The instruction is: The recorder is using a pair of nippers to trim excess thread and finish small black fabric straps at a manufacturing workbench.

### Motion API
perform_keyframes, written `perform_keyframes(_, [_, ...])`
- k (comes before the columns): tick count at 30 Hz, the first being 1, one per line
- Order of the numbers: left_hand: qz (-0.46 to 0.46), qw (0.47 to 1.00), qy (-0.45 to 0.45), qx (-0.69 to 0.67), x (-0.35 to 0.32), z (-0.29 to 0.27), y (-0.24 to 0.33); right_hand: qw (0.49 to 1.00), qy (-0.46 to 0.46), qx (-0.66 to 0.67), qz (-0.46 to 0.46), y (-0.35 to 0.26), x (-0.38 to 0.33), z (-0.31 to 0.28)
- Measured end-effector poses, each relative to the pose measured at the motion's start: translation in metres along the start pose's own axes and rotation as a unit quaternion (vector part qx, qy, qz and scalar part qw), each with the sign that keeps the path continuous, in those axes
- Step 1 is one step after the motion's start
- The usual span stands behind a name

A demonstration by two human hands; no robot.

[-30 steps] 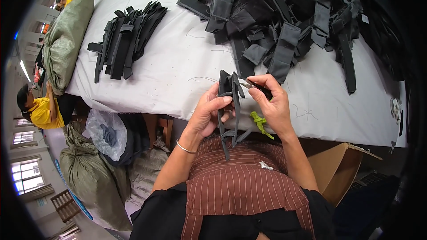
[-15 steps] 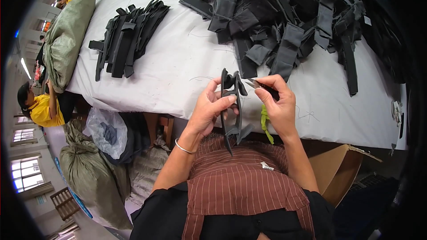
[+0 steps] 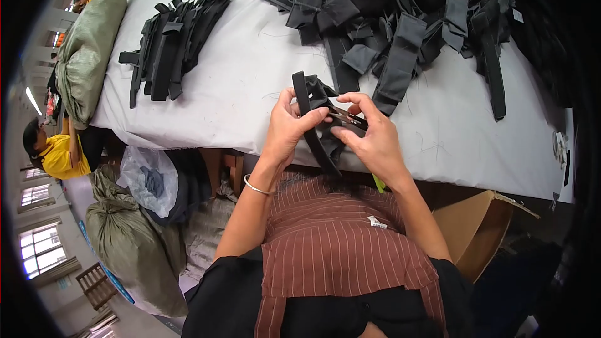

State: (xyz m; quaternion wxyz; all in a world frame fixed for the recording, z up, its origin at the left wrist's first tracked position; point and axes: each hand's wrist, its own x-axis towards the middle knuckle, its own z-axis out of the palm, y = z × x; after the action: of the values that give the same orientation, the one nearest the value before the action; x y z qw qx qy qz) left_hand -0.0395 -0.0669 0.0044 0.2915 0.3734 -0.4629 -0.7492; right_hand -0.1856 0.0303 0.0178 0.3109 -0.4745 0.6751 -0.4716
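The left hand (image 3: pixel 289 130) has its fingers closed around a black strap piece (image 3: pixel 315 119), thumb pressed on its upper fold, holding it upright just above the near edge of the table (image 3: pixel 250 81). The right hand (image 3: pixel 370 138) pinches a small pair of thread snips (image 3: pixel 346 117), fingers wrapped about them, the blades lying against the strap's folded middle. The strap's lower tail hangs down between the wrists toward a striped brown apron (image 3: pixel 341 244).

Beyond the hands, a big heap of black straps (image 3: pixel 400 19) covers the far right of the white cloth, and a neater stack of black straps (image 3: pixel 172 47) lies well apart at the left. A cardboard box (image 3: pixel 472 231) stands below the table edge on the right.

The blades sit very near the left thumb and the webbing itself, so a slip could nick skin or cut into the fabric instead of a loose thread. The grip on the strap is high, so the dangling tail may twist the piece.
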Motion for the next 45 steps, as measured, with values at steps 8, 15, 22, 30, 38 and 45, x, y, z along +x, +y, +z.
perform_keyframes(8, [0.005,1.000,-0.017,-0.011,0.000,0.010,-0.015,0.998,0.046,-0.032,0.027,0.027,0.005,0.001])
perform_keyframes(15, [0.023,0.999,-0.004,0.023,-0.006,0.014,-0.016,0.982,0.027,-0.176,-0.059,0.011,-0.016,-0.030])
perform_keyframes(22, [0.016,0.999,-0.016,0.038,-0.004,0.013,-0.014,0.978,0.021,-0.206,-0.032,0.019,-0.038,-0.030])
perform_keyframes(30, [0.005,0.998,-0.032,0.046,-0.003,0.011,-0.012,0.983,-0.012,-0.179,-0.048,0.021,-0.026,-0.013])
perform_keyframes(38, [0.004,0.997,-0.066,0.043,0.000,0.002,-0.013,0.964,-0.015,-0.228,-0.135,0.032,-0.014,0.000])
perform_keyframes(45, [-0.034,0.997,-0.061,0.021,-0.001,0.000,-0.007,0.967,0.057,-0.198,-0.148,0.031,-0.009,0.015])
